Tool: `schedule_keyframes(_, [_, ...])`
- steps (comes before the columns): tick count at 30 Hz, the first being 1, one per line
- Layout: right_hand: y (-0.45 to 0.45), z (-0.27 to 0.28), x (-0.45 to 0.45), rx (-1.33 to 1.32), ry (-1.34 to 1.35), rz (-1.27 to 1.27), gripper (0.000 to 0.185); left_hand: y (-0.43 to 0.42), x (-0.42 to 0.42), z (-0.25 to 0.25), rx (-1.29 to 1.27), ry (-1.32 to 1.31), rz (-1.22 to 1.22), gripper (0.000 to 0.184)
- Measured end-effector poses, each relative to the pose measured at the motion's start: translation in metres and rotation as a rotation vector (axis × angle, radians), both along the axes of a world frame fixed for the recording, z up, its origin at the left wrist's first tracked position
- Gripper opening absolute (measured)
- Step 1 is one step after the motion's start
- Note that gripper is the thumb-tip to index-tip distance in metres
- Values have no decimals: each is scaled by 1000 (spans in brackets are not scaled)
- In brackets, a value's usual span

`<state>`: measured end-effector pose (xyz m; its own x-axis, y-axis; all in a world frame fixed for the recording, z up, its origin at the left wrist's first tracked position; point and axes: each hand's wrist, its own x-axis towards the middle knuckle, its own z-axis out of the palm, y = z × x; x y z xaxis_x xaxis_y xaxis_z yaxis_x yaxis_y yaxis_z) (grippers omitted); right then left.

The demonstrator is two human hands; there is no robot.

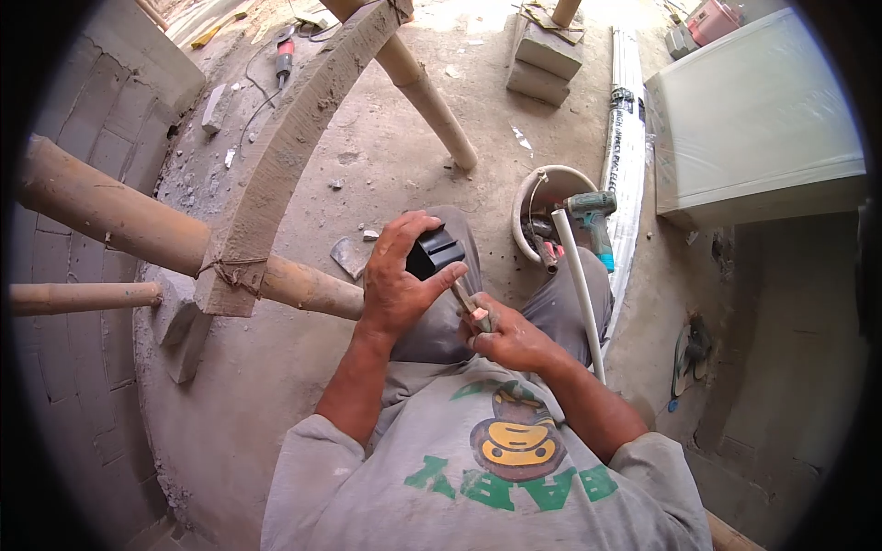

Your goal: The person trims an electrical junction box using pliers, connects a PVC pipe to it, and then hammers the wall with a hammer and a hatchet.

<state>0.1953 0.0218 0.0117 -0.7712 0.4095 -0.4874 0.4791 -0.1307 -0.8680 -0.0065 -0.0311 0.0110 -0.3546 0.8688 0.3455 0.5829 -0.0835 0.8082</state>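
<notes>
My left hand (401,275) grips a black plastic box (439,250), which looks like an electrical box, above my lap. Its open side faces left, and my thumb presses on the lower edge. In my closed right hand (503,336) is a narrow metal hand tool (464,296) whose tip meets the box's lower edge near my left thumb. The fingers cover most of this tool, so its exact kind is unclear. A white plastic pipe (577,289) rests along my right leg.
Ahead on the right stands a bucket (519,213) of tools, with a teal cordless drill (593,220) at its rim. Long white-wrapped pipes (626,138) lie beyond. Bamboo poles (119,213) and a curved board (276,151) block the left. A red-and-grey power tool (285,60) and concrete blocks (544,62) are farther off.
</notes>
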Motion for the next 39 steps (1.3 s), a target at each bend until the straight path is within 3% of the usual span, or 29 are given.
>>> schedule_keyframes(2, [20,20,6,-479,-7,80,32,-5,-5,0,-5,73,-108,63])
schedule_keyframes(3, [28,26,9,-482,-84,172,35,-7,-5,2,18,99,-194,63])
schedule_keyframes(7, [20,7,15,-568,27,164,34,-7,-9,4,63,162,-308,62])
schedule_keyframes(10, [4,5,11,181,82,154,27,-8,-8,-1,29,-87,-185,60])
schedule_keyframes(11, [2,15,5,180,-31,84,21,-8,-5,-6,14,-140,-97,58])
schedule_keyframes(14, [0,2,3,98,-31,49,25,0,2,-5,-29,-18,17,59])
schedule_keyframes(15, [9,12,5,-176,-8,86,34,-1,1,-9,-26,-18,6,59])
schedule_keyframes(18, [22,22,16,-617,2,111,42,-9,-2,0,50,173,-220,62])
schedule_keyframes(22, [20,9,18,-541,-22,211,40,-9,-8,3,63,197,-310,63])
schedule_keyframes(25, [-1,-4,15,103,82,112,33,-8,-3,0,38,-138,-123,60])
schedule_keyframes(28, [-7,-7,-1,157,6,-21,35,-1,1,-2,-11,-21,20,59])
schedule_keyframes(29, [-1,0,1,-41,-48,19,35,0,1,-1,-87,-101,0,58])
schedule_keyframes(31, [19,37,2,-443,-160,108,36,-8,1,-1,-47,46,-96,59])
schedule_keyframes(34, [25,18,17,-534,-84,161,38,-10,-1,0,12,137,-256,63])
schedule_keyframes(38, [16,4,17,-429,-36,153,33,-6,-4,-3,41,137,-264,64])
schedule_keyframes(39, [9,3,16,-229,-13,117,32,-8,-3,-6,41,120,-244,64])
